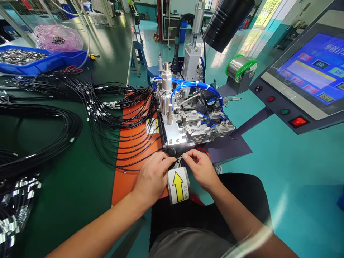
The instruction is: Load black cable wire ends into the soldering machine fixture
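At the near end of the machine my left hand (153, 175) is closed, thumb and forefinger pinching the end of a thin black cable (173, 165). My right hand (201, 169) faces it with thumb and forefinger together on the small pale wire tip of that cable. Just below the fingertips is a plate with a yellow arrow (178, 187). Beyond both hands stands a metal soldering machine (177, 134) with blue air hoses. Several black cables run side by side over an orange board (127, 143) into the machine's left side.
Coils of black cable (61, 125) lie on the green table (67, 200) at left. A blue tray (34, 68) of small metal parts and a pink plastic bag (57, 39) sit farther back. At right are a solder spool (240, 68) and a touchscreen panel (309, 71).
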A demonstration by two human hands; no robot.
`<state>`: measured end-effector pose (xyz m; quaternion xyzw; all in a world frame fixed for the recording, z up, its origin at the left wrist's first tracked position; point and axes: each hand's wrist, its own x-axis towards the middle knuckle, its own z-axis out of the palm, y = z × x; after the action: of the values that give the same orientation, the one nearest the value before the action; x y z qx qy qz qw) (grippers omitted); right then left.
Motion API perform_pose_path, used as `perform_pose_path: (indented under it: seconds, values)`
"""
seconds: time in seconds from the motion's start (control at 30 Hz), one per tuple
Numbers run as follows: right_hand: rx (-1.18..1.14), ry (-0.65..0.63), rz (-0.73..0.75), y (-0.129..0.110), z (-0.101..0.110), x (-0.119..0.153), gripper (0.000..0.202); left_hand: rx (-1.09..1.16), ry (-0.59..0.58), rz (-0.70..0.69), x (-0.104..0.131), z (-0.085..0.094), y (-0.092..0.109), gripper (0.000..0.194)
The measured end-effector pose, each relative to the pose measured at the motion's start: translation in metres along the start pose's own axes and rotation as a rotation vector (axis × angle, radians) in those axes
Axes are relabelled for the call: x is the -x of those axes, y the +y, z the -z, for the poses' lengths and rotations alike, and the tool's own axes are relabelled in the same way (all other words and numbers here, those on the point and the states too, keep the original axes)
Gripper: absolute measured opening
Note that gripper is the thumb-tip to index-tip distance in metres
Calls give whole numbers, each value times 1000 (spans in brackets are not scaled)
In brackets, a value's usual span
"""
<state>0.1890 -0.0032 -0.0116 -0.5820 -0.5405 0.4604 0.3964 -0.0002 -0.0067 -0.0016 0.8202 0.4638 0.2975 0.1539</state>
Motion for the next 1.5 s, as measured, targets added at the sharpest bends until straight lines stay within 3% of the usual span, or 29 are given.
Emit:
perform_pose_path:
  seconds: [0.6,1.0,1.5]
  values:
    - [-4,1,-25,3,-3,0,30,-133,42,-28,0,-1,3,25]
    - [-43,23,-11,3,-6,1,27,-268,11,-50,0,-1,4,24]
    - [-8,66,-21,1,-9,3,26,-250,-8,-43,1,-2,3,26]
